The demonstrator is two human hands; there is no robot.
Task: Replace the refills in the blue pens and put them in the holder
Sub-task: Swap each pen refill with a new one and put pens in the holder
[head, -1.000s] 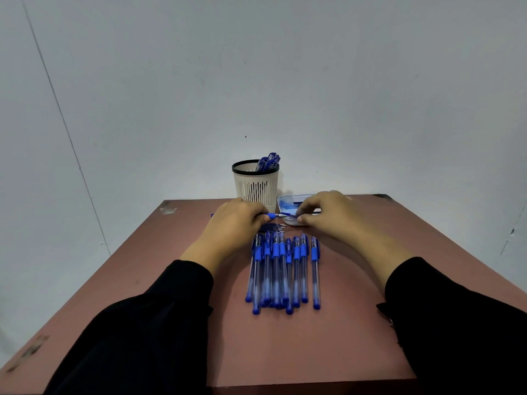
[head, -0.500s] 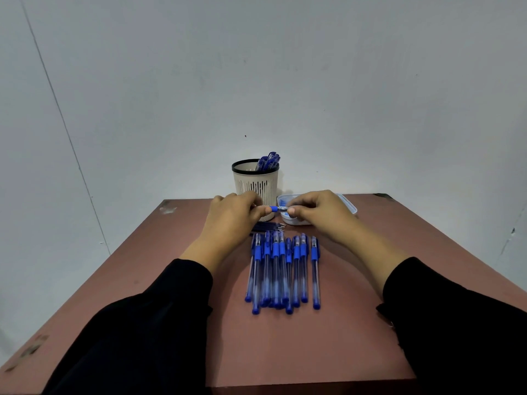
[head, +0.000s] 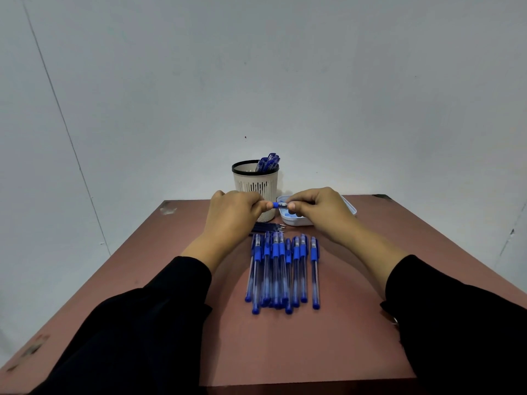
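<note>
Blue plastic showed between my hands: the pen (head: 278, 205) lay level above the table (head: 342, 323), my left hand (head: 233, 215) curled round its barrel and my right hand (head: 316, 209) pinching the tip end, I judged to twist it. Only a short stretch showed between the two grips. The holder (head: 255, 181) stood just behind, spare refills (head: 268, 227) below, so reaches stayed short.

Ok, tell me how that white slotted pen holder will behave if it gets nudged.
The holder looks like thin slotted plastic, so probably light and easy to slide. It is tall for its base, and its few pens lean to one side, so it may tip. The table seems smooth, offering little grip.
</note>
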